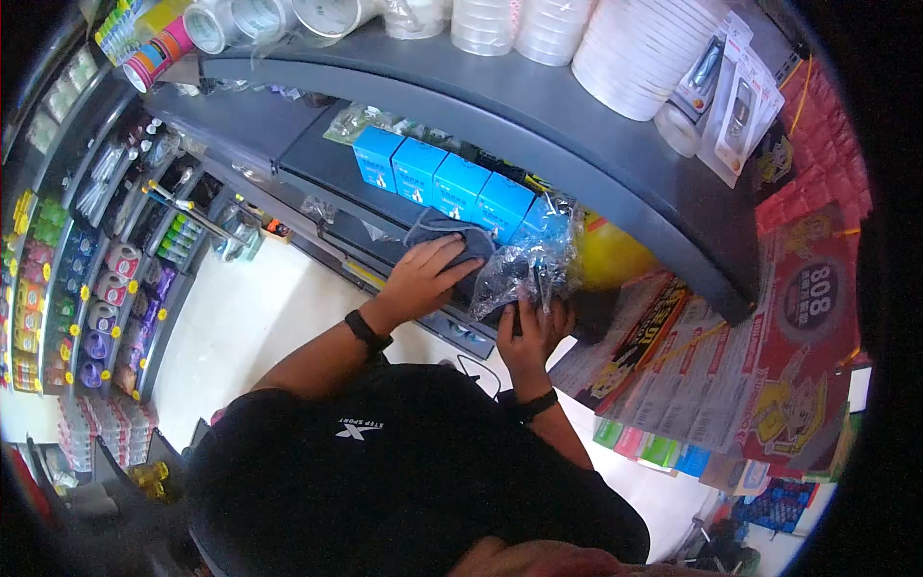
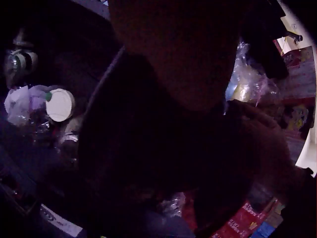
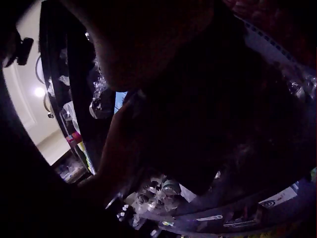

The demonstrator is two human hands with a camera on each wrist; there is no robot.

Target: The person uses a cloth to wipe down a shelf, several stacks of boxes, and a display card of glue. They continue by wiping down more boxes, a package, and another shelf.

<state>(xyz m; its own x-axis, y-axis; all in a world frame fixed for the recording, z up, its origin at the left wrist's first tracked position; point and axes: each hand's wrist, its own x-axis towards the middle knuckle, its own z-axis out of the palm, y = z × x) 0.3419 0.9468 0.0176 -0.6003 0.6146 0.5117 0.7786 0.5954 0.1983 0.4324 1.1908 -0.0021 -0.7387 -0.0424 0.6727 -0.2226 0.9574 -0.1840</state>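
In the head view my left hand [image 1: 420,281] grips a dark grey-blue cloth bundle [image 1: 442,229], fingers laid over its top. Just right of it, a crinkled clear plastic bag [image 1: 524,274] bulges up in front of the shelf. My right hand [image 1: 534,337] holds the bag's near side, its fingertips partly covered by the plastic and something dark beneath. Behind both hands stands a row of blue boxes [image 1: 457,185]. In the dim left wrist view, shiny plastic [image 2: 247,79] shows beyond my hand. Deep shadow hides most of the right wrist view.
A grey upper shelf [image 1: 481,82] curves over the work, bearing stacked rolls of tape [image 1: 639,53]. Red printed packaging sheets [image 1: 760,337] hang at the right. Stocked shelves [image 1: 106,260] line the left, across a white floor [image 1: 260,317].
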